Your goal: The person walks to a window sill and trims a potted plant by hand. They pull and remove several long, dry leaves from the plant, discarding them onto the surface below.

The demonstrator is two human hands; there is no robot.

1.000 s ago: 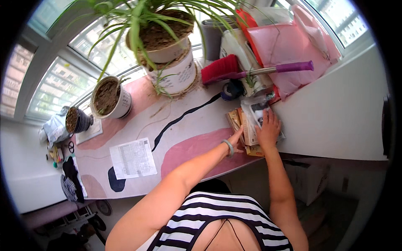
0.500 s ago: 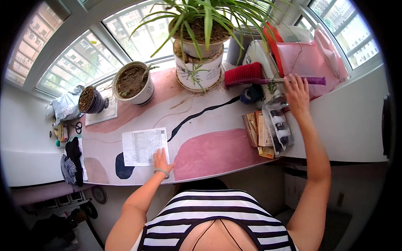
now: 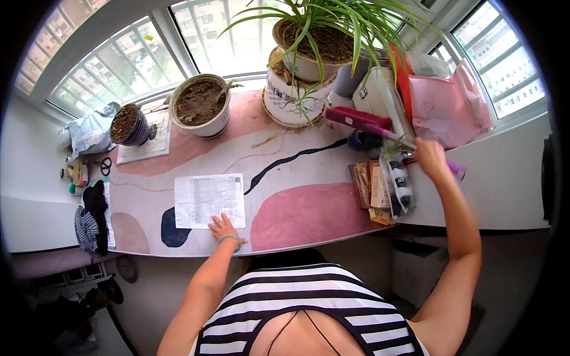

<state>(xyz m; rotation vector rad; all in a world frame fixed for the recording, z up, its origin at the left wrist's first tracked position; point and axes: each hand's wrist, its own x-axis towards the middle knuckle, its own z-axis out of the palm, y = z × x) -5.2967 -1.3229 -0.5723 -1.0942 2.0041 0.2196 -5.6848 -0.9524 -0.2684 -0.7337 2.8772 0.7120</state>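
My right hand is closed around the handle of a brush with dark red bristles and a purple grip. The brush is slanted over the right side of the table, its head close to the large plant pot. The purple handle end sticks out beyond my hand. My left hand lies with fingers spread on the lower edge of a printed sheet of paper. Some loose soil is scattered on the table cover in front of the white pot.
A leafy plant stands by the window above the white pot. To the left are a soil-filled pot, a smaller striped pot and scissors. Boxes, a tray of dark items and a pink bag crowd the right side.
My right hand has closed around the brush handle, and the brush has tilted, its grip end lower. My left hand has shifted slightly left on the paper. The view has shifted a little.
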